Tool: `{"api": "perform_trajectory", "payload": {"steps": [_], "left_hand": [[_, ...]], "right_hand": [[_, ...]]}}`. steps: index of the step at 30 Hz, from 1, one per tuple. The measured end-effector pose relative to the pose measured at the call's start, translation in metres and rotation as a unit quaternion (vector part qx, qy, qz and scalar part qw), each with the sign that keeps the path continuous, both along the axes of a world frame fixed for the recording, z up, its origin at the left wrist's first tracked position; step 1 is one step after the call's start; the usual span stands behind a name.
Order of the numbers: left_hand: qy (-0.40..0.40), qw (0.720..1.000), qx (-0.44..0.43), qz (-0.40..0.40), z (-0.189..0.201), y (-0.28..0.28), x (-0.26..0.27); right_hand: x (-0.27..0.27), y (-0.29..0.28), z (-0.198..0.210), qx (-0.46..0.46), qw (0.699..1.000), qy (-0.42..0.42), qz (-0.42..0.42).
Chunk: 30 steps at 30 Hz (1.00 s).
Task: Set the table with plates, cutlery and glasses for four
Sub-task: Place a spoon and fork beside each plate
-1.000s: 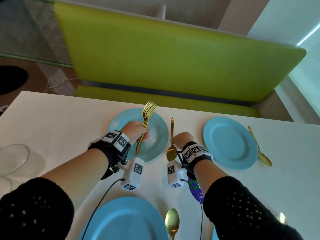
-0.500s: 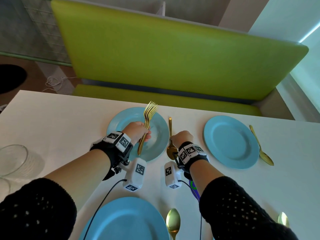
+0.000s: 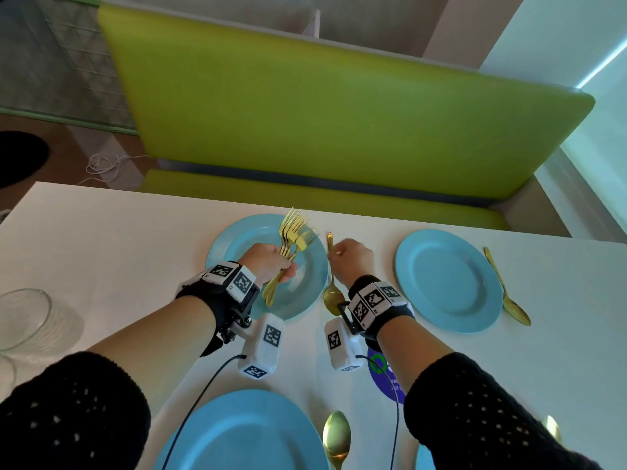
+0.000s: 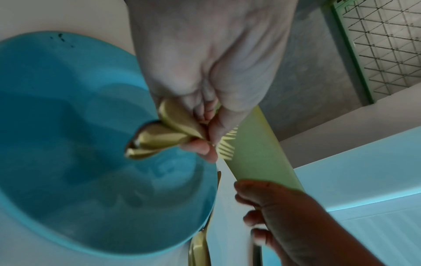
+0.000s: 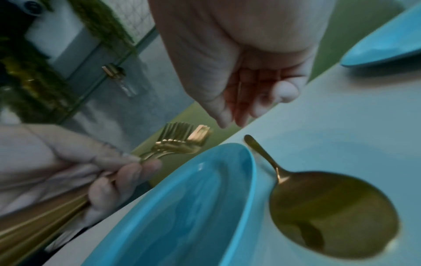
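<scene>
Left-hand grip (image 3: 271,262) closes around a bundle of gold forks (image 3: 293,232), tines fanned upward and away from the person, handles poking out below the fist, above a blue plate (image 3: 234,239) on the far side of the white bench (image 3: 101,239); right-hand grip (image 3: 351,257) hovers just beside that plate with fingers loosely curled, and the right wrist view shows nothing held in them; a gold spoon (image 3: 331,293) lies flat on the bench along the plate's right edge, bowl toward the person, its handle tip close under the right fingertips (image 5: 230,117), though contact cannot be told; a second blue plate (image 3: 448,279) sits further right with another gold spoon (image 3: 509,293) on its right side; a near blue plate (image 3: 244,432) at the bottom edge has a third gold spoon (image 3: 336,435) to its right; clear glass bowls (image 3: 23,317) stand at the bench's left edge; a lime-green seat (image 3: 322,113) runs behind the bench.
</scene>
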<state>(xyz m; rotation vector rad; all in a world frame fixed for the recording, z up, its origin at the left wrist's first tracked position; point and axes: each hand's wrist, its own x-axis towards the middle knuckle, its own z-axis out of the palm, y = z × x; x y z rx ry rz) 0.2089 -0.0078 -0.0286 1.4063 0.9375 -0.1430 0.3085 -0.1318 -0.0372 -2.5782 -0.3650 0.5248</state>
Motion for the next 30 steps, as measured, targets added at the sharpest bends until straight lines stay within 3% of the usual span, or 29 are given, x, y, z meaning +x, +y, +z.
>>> {"api": "perform_trajectory", "payload": {"steps": [3, 8, 15, 20, 25, 27, 30], "left_hand": [[-0.006, 1.0, 0.008, -0.006, 0.002, -0.003, 0.001], [-0.02, 0.997, 0.001, -0.069, 0.009, -0.009, 0.002], [-0.03, 0.995, -0.034, -0.092, 0.01, -0.019, 0.005], [-0.03, 0.999, -0.021, -0.028, 0.006, -0.019, 0.013], [-0.024, 0.998, -0.016, 0.064, -0.001, -0.006, 0.014], [-0.023, 0.997, -0.021, 0.064, 0.0, -0.004, 0.014], [-0.023, 0.998, -0.025, 0.051, 0.002, -0.007, 0.013]], "right_hand": [[-0.006, 0.004, 0.005, 0.063, 0.993, -0.049, 0.088], [-0.013, 0.0, 0.01, 0.007, 0.96, -0.093, 0.263], [-0.009, -0.017, 0.027, -0.063, 0.935, -0.091, 0.337], [0.005, -0.039, 0.028, -0.099, 0.949, -0.081, 0.288], [0.029, -0.067, 0.013, -0.061, 0.994, -0.018, 0.085], [0.033, -0.073, 0.006, -0.085, 0.996, 0.005, 0.035], [0.037, -0.075, -0.005, -0.172, 0.985, 0.023, 0.026]]}}
